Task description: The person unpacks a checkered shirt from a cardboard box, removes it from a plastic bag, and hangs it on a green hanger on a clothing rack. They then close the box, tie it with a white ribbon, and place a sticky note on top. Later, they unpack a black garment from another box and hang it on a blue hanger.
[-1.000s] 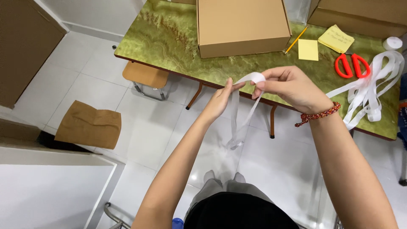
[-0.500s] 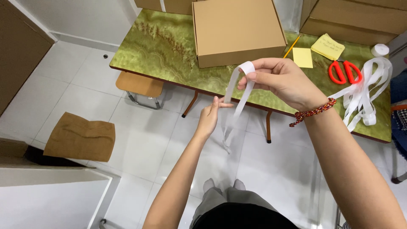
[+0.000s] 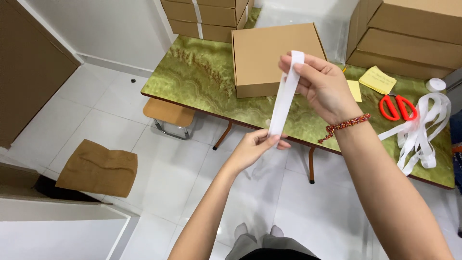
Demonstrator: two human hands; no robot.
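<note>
**White strip stretched between two hands, above the table's near edge**

Head view: I am watching the right hand (image 3: 323,86), in the upper middle of the frame, pinching the top end of a white strip (image 3: 285,96) between thumb and fingers, closed firmly on it. The left hand (image 3: 255,148) is sitting lower, at the centre of the frame, with its fingertips closed on the strip's bottom end. The strip is running taut between them, its long axis nearly upright in the picture and leaning slightly to the right at the top. So the strip is lying straight down and a little left from the upper grip, and both hands are already touching it, one at each end.

The strip is hanging in front of the near edge of the green table (image 3: 197,77), just before a flat cardboard box (image 3: 269,53). To the right on the table, red scissors (image 3: 397,107), yellow notes (image 3: 378,79) and a loose tangle of white tape (image 3: 423,132) are lying well apart from the hands. Below the hands I am seeing open tiled floor (image 3: 159,168), with a brown stool (image 3: 169,113) under the table's left end and a brown cardboard piece (image 3: 98,167) at lower left. Room for moving is lying toward the lower middle of the frame.
</note>
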